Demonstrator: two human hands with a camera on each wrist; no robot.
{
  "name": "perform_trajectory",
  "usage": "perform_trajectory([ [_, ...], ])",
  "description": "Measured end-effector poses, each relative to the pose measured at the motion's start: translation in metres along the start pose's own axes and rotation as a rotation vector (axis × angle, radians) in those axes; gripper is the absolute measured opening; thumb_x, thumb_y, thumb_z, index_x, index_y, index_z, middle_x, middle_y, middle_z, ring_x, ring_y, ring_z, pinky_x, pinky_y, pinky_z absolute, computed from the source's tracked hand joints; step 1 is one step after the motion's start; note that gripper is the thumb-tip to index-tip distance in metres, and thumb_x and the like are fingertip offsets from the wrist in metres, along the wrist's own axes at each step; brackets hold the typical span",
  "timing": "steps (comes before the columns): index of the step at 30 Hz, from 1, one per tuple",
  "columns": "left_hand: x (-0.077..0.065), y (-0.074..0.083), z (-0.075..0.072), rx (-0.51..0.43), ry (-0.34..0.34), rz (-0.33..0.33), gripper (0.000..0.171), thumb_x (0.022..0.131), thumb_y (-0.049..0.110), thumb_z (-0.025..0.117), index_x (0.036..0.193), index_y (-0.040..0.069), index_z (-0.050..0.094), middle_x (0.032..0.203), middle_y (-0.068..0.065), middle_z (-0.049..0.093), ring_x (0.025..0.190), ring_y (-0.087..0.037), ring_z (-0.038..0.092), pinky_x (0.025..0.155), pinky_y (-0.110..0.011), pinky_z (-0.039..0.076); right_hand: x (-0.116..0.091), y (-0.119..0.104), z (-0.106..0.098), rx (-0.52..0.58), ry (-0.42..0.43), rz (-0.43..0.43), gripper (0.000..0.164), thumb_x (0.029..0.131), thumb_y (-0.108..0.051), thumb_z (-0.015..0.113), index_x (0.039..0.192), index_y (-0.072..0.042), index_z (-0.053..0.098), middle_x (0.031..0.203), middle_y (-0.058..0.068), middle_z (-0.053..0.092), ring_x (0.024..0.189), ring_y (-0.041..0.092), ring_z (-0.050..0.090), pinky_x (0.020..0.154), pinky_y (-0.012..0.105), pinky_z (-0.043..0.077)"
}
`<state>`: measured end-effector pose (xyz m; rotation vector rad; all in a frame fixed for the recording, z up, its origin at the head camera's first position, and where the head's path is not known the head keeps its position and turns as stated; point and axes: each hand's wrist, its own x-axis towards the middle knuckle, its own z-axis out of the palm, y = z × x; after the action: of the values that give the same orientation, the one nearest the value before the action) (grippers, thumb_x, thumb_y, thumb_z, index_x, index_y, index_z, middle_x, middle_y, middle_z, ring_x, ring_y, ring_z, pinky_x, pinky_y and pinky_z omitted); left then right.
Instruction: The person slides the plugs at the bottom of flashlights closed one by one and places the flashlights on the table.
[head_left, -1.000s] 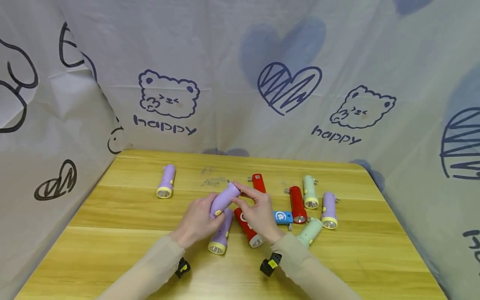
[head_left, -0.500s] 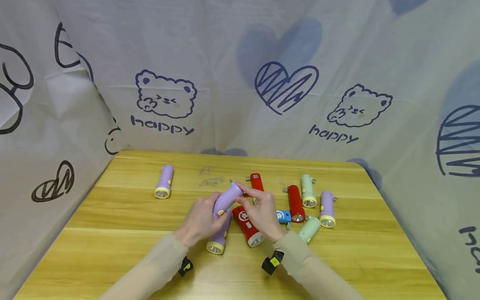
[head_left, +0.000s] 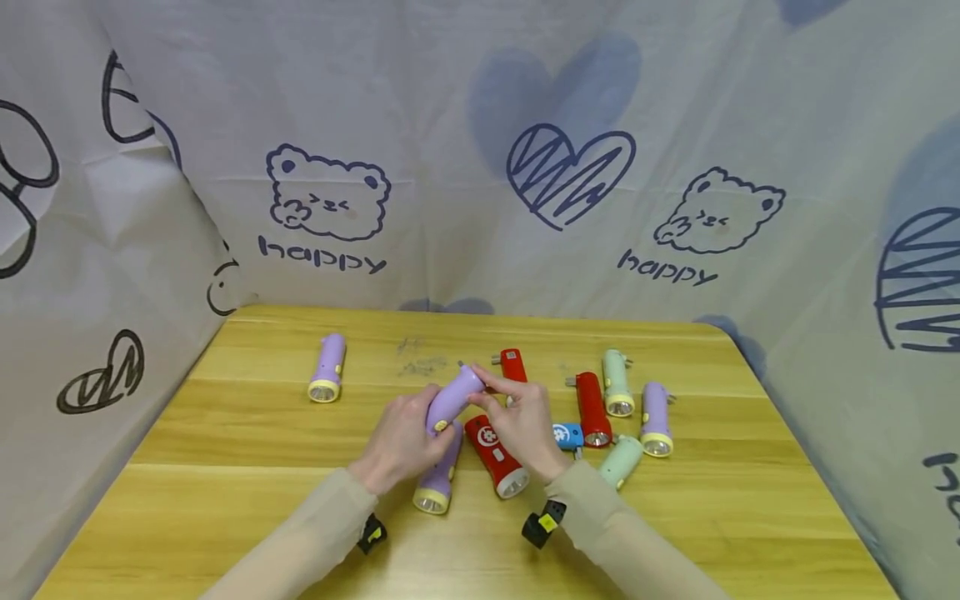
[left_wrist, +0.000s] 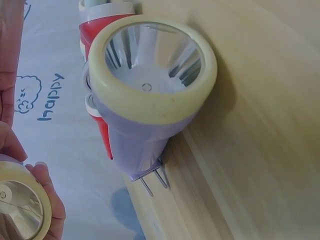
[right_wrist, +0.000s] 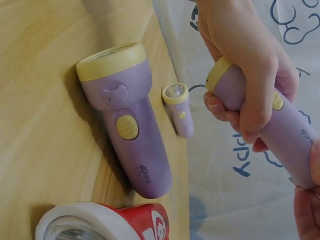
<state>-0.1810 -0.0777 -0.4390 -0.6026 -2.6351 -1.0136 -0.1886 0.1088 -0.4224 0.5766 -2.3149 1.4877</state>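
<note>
Torch (head_left: pixel 455 398) barely shifts: I see left hand (head_left: pixel 402 439) gripping it, right hand (head_left: pixel 527 419) pinching its one-o'clock end, work seemingly paused.

Soft, even light fills the head view, leaving the cloth backdrop (head_left: pixel 450 92) greyish and a pale sheen on the near counter (head_left: pixel 187 467). The left wrist view looks hazy, with glints inside the held flashlight (left_wrist: pixel 22 202) and the lying purple flashlight (left_wrist: pixel 150 112), whose blurred-edged shadow darkens the wood.
</note>
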Motion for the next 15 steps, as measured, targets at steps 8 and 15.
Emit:
perform_trajectory([
  [8, 0.001, 0.0013, 0.0019, 0.009, 0.005, -0.008, 0.031, 0.08, 0.013, 0.075, 0.107, 0.001, 0.065, 0.078, -0.008, 0.068, 0.056, -0.008, 0.054, 0.049, -0.019, 0.045, -0.0003, -0.0009, -0.0014, -0.012, 0.02, 0.005, 0.038, 0.088, -0.01, 0.076, 0.125, -0.009, 0.07, 0.122, 0.015, 0.072, 0.036, -0.001, 0.021, 0.039, 0.017, 0.024],
  [15, 0.0013, 0.0016, 0.006, 0.045, 0.031, 0.01, 0.031, 0.08, 0.016, 0.075, 0.105, 0.002, 0.065, 0.077, -0.006, 0.068, 0.058, -0.009, 0.054, 0.051, -0.02, 0.046, -0.0002, -0.001, -0.0047, -0.016, 0.019, 0.027, 0.036, 0.089, -0.011, 0.076, 0.124, -0.01, 0.071, 0.12, 0.014, 0.073, 0.037, -0.002, 0.019, 0.039, 0.016, 0.023],
])
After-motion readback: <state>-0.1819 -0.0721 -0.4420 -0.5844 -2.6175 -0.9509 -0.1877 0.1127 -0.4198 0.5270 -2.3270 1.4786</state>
